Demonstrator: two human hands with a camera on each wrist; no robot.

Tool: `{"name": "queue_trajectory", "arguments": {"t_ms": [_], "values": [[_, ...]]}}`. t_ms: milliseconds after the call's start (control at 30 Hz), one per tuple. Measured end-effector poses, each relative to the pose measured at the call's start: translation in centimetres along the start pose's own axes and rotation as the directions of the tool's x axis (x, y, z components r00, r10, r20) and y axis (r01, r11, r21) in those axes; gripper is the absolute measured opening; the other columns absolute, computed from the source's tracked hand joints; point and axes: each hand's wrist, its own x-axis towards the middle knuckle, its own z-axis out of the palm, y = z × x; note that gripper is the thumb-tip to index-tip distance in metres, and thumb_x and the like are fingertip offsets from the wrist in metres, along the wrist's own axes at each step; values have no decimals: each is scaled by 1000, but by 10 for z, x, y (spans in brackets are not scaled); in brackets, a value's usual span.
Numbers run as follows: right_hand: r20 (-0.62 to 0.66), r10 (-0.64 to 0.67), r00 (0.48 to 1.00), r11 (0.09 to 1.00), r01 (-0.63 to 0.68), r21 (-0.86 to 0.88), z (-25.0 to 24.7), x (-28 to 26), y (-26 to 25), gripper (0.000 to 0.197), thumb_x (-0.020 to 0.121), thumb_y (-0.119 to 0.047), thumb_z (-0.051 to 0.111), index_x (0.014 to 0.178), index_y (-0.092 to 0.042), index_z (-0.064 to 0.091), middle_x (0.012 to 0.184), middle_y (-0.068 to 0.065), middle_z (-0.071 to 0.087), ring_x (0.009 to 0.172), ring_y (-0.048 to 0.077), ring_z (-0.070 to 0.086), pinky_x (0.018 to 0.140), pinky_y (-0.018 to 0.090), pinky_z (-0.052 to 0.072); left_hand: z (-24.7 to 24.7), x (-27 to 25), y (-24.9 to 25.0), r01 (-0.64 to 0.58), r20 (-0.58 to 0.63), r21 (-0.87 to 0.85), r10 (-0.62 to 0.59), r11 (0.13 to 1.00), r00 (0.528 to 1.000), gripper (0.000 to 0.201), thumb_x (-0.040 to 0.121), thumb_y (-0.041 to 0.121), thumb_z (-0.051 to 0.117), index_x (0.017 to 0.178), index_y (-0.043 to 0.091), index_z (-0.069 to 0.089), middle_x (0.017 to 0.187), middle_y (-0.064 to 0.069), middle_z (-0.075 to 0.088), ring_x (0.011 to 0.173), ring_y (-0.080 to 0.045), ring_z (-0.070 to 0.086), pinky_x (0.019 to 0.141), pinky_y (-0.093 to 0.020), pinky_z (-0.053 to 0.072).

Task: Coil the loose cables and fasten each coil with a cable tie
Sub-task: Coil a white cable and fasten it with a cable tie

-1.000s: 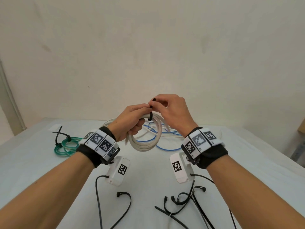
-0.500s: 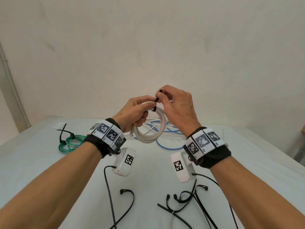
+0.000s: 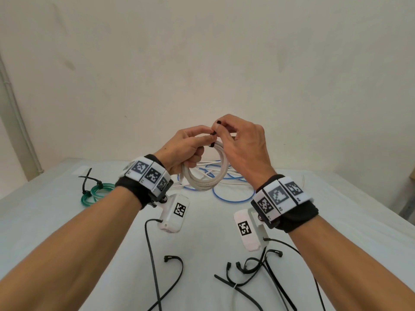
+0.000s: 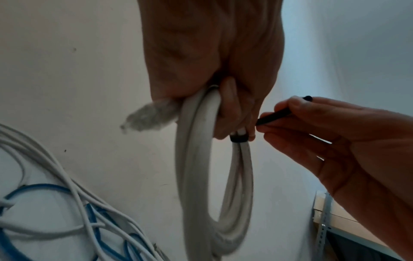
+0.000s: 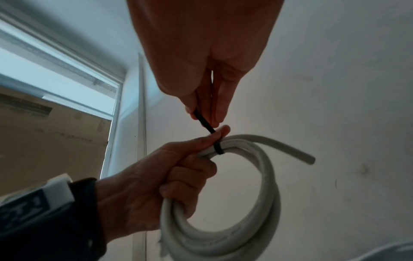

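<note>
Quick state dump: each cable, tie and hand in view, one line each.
White coiled cable: coiled, held off the table.
Black cable tie on it: looped round the strands, tail being pulled.
Left hand: grips the coil.
Right hand: pinches the tie's tail.
Green cable coil: coiled, tied, on the table.
Blue and white cables: loose.
Spare black ties: unused.

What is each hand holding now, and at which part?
Left hand grips the white coil at its top, beside the tie's band. Right hand pinches the black tie by its free tail.
</note>
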Motion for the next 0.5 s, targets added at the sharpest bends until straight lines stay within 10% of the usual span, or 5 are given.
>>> {"name": "queue_trajectory", "arguments": {"t_ms": [133,267,433,500], "values": [[28,33,999,996,-35,85,-7,5,0,13,99,-26,68,96,-14,72,88,-6,76,88,6,71,69,8,46,-5,-10,17,38,89,11,-39,999,995,9,103,19,60,101,22,68,52,14,41,40,-2,20,36,-16,13],[283,205,937,979,-200,-46,2,0,9,43,97,-46,67,125,-14,63,115,-4,69,100,12,64,84,27,47,-21,-12,19,89,30,-110,-86,990,996,22,100,12,58,118,20,68,59,10,20,40,-2,16,34,-15,13],[471,319,822,946,-243,-216,20,-9,6,32,109,-40,45,101,-10,54,85,3,61,69,16,64,57,20,43,-28,-13,9,109,-139,-214,-141,971,980,24,95,2,49,76,17,48,53,10,22,37,-2,16,31,-15,14],[468,344,814,936,-259,-237,29,-9,2,36,111,-36,39,105,-5,57,93,13,66,70,23,68,65,24,52,-25,-15,1,88,-232,-214,-138,973,963,29,93,0,50,69,16,44,51,9,25,37,-3,18,31,-16,15]]}}
